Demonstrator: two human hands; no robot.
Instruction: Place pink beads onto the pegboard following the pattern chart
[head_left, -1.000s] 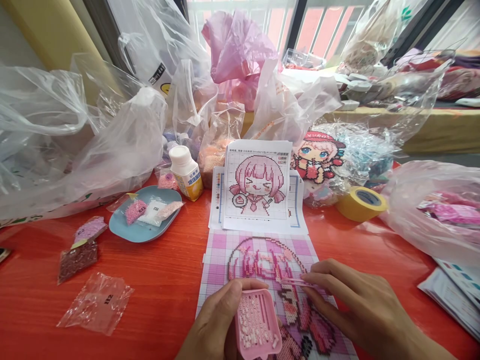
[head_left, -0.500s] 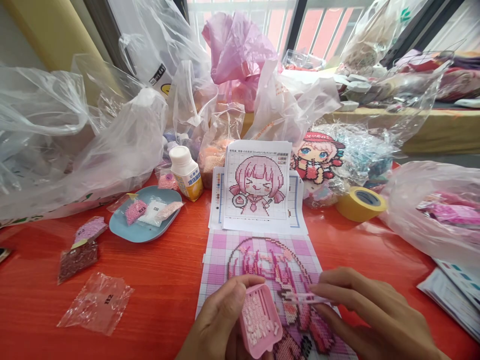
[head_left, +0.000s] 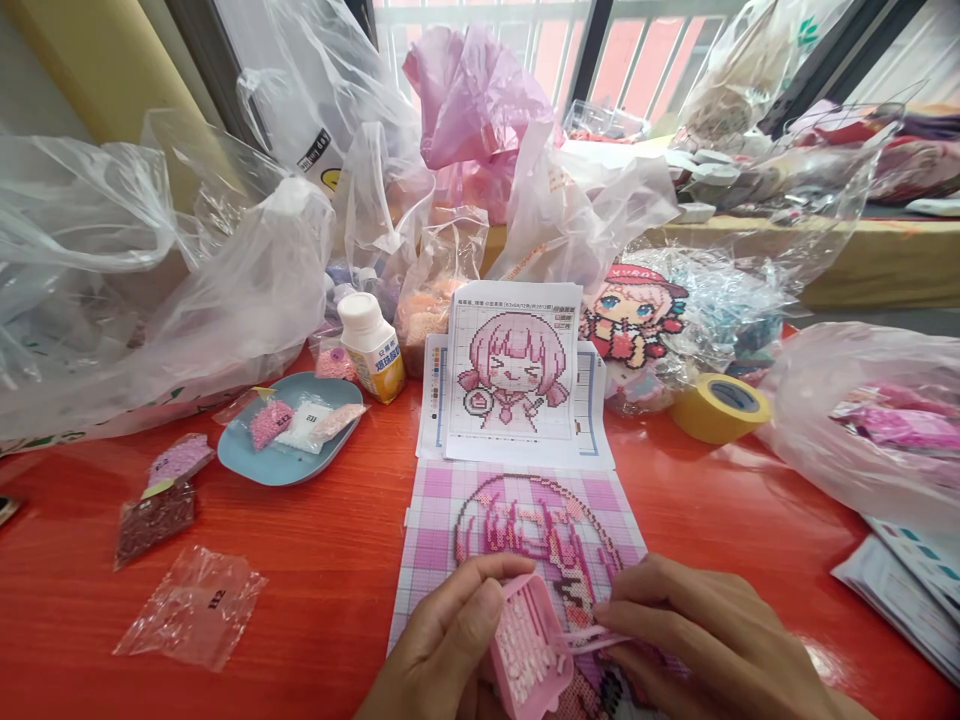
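Observation:
My left hand (head_left: 450,640) is closed round a small pink tray (head_left: 559,695), tilted, with many tiny white beads (head_left: 523,640) in it, several lined up in its grooves. In my right hand (head_left: 690,635) is a pair of pink tweezers (head_left: 589,638), pinched between thumb and fingers. Their tips are at the tray's right edge; whether they hold a bead is too small to tell. Under both hands lies a gridded pegboard (head_left: 431,520) bearing a pink and dark bead picture (head_left: 525,500), partly covered. Beyond it, a printed pattern sheet (head_left: 517,370) shows a pink-haired figure.
A blue plate (head_left: 247,455) with bead bags and a white bottle (head_left: 369,345) stand to the left. Loose bead bags (head_left: 169,500) and a clear bag (head_left: 195,605) lie nearer. Yellow tape (head_left: 694,415) and papers (head_left: 900,580) are at right. Plastic bags (head_left: 262,270) line the back.
My right hand has moved left and down, bringing the tweezers from over the bead picture to the pink tray's edge. My left hand has shifted slightly right and tilted the tray more.

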